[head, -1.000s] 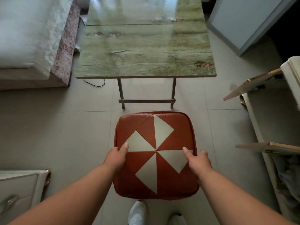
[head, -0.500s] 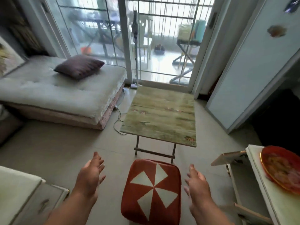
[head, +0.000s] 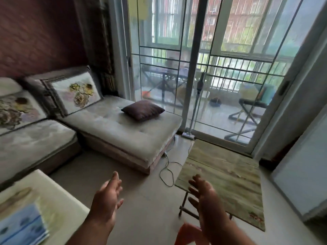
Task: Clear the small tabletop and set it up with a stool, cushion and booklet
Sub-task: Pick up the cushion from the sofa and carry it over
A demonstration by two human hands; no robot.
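The small folding table (head: 228, 175) with a green wood-look top stands at the right, bare. A corner of the red stool (head: 187, 234) shows at the bottom edge, in front of the table and partly behind my right arm. A dark purple cushion (head: 143, 110) lies on the pale sofa mattress (head: 123, 131) near the glass door. A blue and white booklet (head: 21, 225) rests on the pale cabinet top (head: 58, 197) at the lower left. My left hand (head: 106, 204) and right hand (head: 207, 202) hover in front of me, fingers spread, holding nothing.
A black cable (head: 168, 170) lies looped on the floor between the sofa and the table. Floral back cushions (head: 74, 91) lean against the wall. A sliding glass door (head: 194, 68) with a mop leaning on it closes off the balcony. A white panel (head: 300, 183) stands at the right.
My hands have let go of the red stool, which stays on the floor before the table. My view has lifted and swung left toward the sofa and cushion.
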